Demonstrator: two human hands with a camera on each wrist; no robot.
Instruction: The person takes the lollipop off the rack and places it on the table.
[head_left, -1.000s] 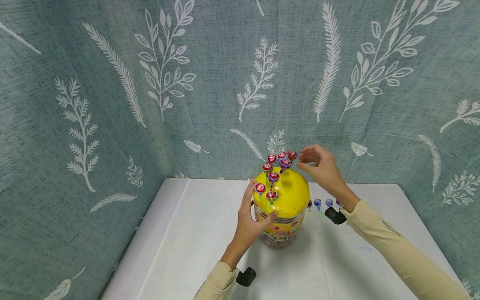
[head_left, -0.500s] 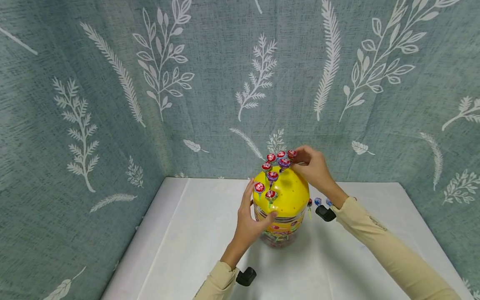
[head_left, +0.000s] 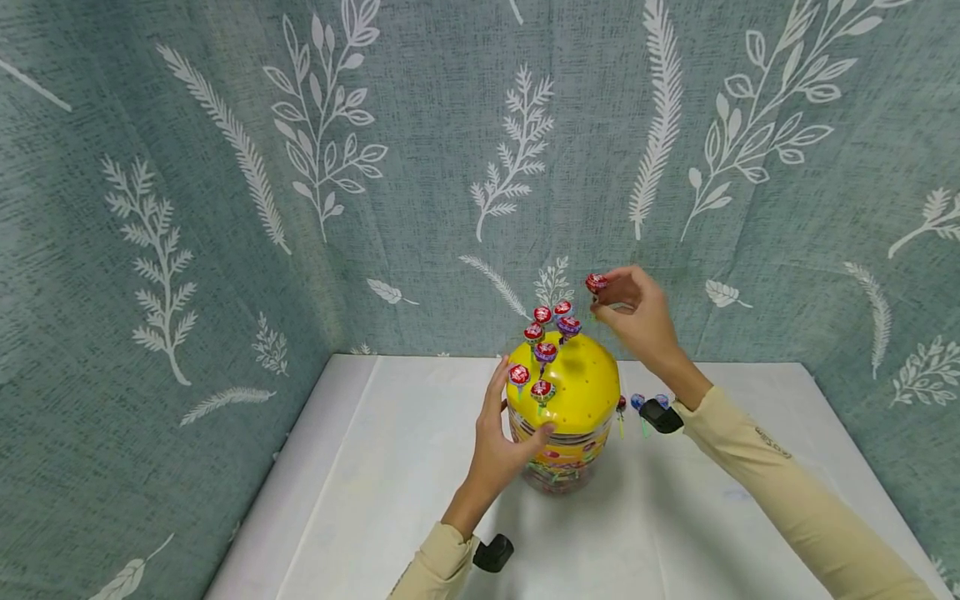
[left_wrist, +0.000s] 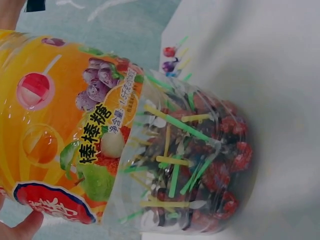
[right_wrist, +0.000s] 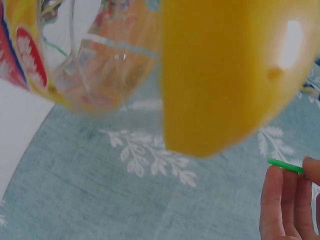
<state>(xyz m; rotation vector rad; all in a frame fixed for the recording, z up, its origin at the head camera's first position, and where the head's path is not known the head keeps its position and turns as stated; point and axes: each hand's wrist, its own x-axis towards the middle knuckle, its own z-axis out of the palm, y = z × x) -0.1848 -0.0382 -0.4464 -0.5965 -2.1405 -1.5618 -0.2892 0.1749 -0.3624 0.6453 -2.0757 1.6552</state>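
Observation:
A clear plastic candy jar with a printed wrapper and a yellow domed lid stands on the white table. My left hand holds it at the lid, fingers along the left side and thumb at the front. Several wrapped lollipops stick up from small holes in the lid's left and back. Above the lid's back right, my right hand pinches a red-wrapped lollipop; its green stick shows between thumb and fingers in the right wrist view. More lollipops lie in the jar's clear bottom.
On the table, to the right of the jar, several loose lollipops lie in a row, partly behind the right wrist's black camera. Grey-green leaf-patterned cloth encloses the table at the back and sides.
My right hand came in to the lid's back-right lollipop, took hold of it and lifted it up and slightly right, out of the lid. The left hand stays on the jar.

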